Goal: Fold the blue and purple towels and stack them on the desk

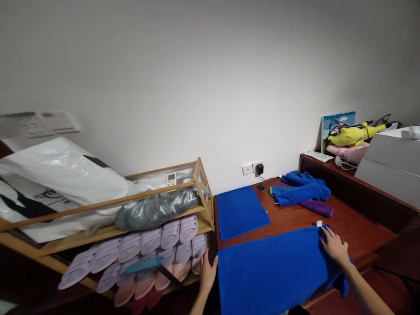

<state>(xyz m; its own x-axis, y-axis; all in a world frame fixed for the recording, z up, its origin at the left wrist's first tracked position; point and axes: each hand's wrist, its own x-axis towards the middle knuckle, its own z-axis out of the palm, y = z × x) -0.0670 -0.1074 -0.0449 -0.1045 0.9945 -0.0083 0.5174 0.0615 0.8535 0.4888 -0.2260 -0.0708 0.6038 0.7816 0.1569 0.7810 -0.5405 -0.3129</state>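
A blue towel is spread across the front of the reddish-brown table, with a small white tag at its far right corner. My right hand rests on its right end, fingers spread over the cloth, which is creased and hangs over the front edge there. At the towel's left edge is my left hand, fingers extended and thumb apart, between the table and the shoe rack. Behind the towel lies a flat folded blue cloth.
More blue towels lie bunched over a rolled purple towel. Left stands a wooden rack with lilac slippers and bagged items. A black plug is in the wall socket. A yellow plush toy lies at the right.
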